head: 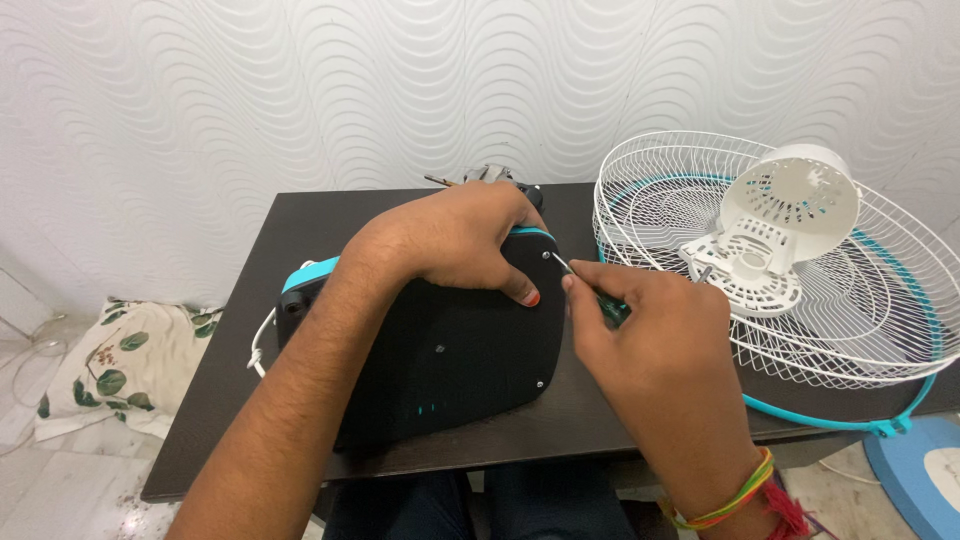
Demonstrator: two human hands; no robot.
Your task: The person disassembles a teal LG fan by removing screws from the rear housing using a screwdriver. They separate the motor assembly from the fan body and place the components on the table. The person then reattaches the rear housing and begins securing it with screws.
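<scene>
At table centre, right hand closed around a small screwdriver, teal-green handle pinched between thumb and fingers, thin metal shaft angled up and left with its tip at a screw near the upper right corner of a black base panel. Long axis of the tool running from lower right at the hand to upper left at the screw, so the fastener sits just ahead of and left of the right fingertips. Left hand spread palm-down over the panel's top edge, fingers curled over the far side, thumb pressed flat on the black face just beside the screw, bracing rather than gripping anything loose. Right hand nearer the screw by way of the tool; left thumb almost touching the shaft. Panel lying tilted on a dark table, teal trim showing along its upper left rim, another screw at the lower right corner. Off to the right, white wire fan guards stacked with a white plastic motor cover resting inside. Beyond the left hand, some small metal parts, too hidden to tell apart. Down on the floor at left, a leaf-print cloth.
</scene>
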